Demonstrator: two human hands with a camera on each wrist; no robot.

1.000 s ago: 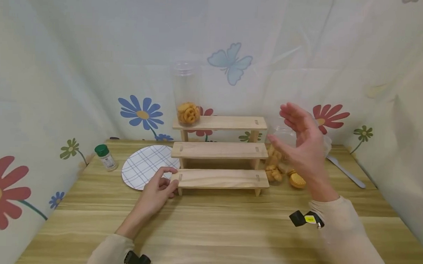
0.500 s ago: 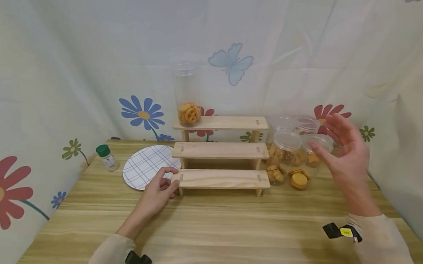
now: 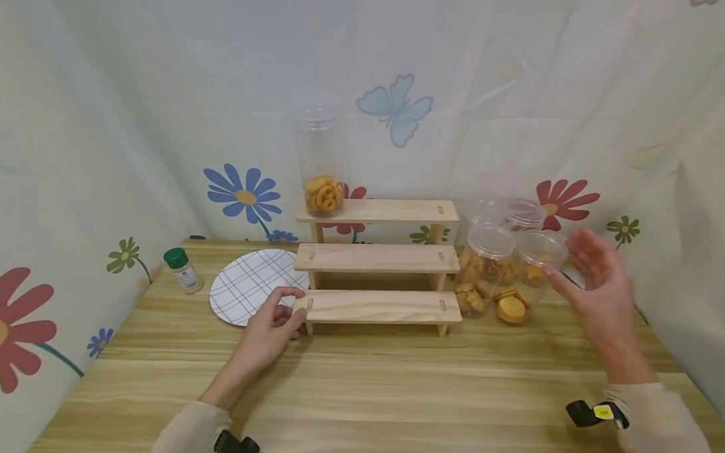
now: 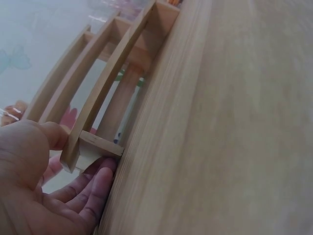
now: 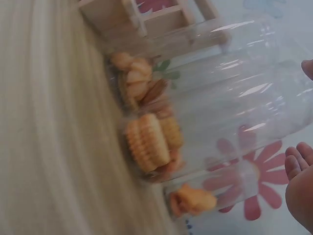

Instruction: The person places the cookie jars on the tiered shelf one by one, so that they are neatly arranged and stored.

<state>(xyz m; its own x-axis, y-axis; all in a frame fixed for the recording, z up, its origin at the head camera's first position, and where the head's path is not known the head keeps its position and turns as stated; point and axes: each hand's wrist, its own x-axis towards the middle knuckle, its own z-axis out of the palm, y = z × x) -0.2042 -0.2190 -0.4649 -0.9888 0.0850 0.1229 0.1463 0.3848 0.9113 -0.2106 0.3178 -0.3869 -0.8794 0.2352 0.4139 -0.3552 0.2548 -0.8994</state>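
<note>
My left hand (image 3: 270, 326) pinches the left end of the lowest step of a three-tier wooden display stand (image 3: 383, 307). In the left wrist view, the thumb lies on the board and the other fingers (image 4: 95, 193) curl in beside the stand's leg. My right hand (image 3: 602, 295), thumb and fingers spread, is at the right of several clear lidded jars. Nearest to it stands the jar of round sandwich biscuits (image 3: 511, 308). A jar of twisted snacks (image 3: 470, 299) is beside that one, close to the stand. On the top tier's left end is a tall jar of ring-shaped snacks (image 3: 323, 194).
A white checked round plate (image 3: 249, 286) lies left of the stand, partly behind it. Farther left is a small green-capped shaker bottle (image 3: 183, 270). Behind my right hand, a pale knife (image 3: 572, 276) is mostly hidden. A flowered curtain (image 3: 246, 136) closes off the back.
My right hand has moved right from in front of the jars, then lowered beside them, uncovering the jars. My left hand has stayed on the stand.
</note>
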